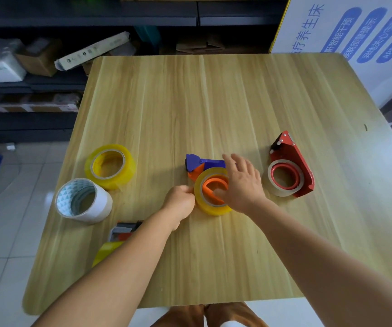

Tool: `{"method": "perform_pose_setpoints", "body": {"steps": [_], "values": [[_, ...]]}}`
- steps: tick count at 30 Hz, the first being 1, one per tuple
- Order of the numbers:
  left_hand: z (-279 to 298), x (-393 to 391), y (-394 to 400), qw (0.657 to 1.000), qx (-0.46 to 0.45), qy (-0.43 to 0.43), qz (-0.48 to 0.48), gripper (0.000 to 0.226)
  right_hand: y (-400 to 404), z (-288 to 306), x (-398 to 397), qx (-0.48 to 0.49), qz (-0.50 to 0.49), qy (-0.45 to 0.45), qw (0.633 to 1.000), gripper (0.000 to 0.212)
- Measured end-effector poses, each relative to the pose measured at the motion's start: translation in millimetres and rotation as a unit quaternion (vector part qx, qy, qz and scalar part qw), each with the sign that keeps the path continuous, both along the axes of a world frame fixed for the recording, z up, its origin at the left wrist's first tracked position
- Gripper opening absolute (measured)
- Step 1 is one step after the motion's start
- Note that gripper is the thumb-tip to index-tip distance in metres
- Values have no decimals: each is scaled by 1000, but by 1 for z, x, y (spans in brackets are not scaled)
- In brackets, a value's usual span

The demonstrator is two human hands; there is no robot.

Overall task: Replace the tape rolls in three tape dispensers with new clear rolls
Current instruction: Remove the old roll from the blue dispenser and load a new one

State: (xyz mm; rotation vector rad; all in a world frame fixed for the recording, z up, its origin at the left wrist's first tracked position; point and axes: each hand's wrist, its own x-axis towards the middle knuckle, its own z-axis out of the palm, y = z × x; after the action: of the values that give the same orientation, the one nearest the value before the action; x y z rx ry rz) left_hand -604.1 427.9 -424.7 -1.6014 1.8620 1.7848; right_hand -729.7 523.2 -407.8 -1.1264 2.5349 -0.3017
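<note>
Tape dispenser, blue and orange, is lying flat near the middle of the wooden table, and that is our landmark. Its long axis is running roughly left to right, with the blue cutter head pointing left and a little away from the person. A yellowish clear roll is sitting on its orange hub, on the near side of the blue head.

Left hand is closing into a pinch right at the roll's left edge, fingertips touching the tape. Right hand is spreading open over the roll's right side, fingers splayed, thumb dipping down into the hub; it is pressing, not clasping anything.

Right of the dispenser, clearly apart, a red dispenser is lying flat with its nose pointing away from the person, a thin, nearly spent roll around its red hub. Left of the landmark, a loose yellowish roll is lying on its side, and nearer the person beside it a white roll is tilting up. Near-left of the landmark, a third dispenser is peeking out from under the left forearm, mostly hidden, with a yellow roll just beside it.

Beyond the table's far right corner, a white box is showing blue Chinese print, including "生床" and "APP".
</note>
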Motion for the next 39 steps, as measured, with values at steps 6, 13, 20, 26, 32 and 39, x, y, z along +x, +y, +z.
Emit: {"method": "perform_pose_setpoints", "body": {"steps": [6,13,20,26,32,39], "values": [[-5,-1,3,999,23,13,30,34,-7,-15,13,145,86,-23,985,146],[-9,1,6,998,36,28,53,40,-13,-17,16,106,59,7,993,142],[-3,2,6,994,-23,86,61,27,-7,-8,3,2,23,-92,996,128],[20,5,-15,974,-97,206,19,23,-5,4,-7,-127,-45,-318,938,109],[47,5,-35,962,-116,243,-40,17,3,19,-8,-166,-40,-483,859,95],[65,3,-45,952,-167,208,-151,6,13,27,-9,-166,-28,-537,827,86]]}}
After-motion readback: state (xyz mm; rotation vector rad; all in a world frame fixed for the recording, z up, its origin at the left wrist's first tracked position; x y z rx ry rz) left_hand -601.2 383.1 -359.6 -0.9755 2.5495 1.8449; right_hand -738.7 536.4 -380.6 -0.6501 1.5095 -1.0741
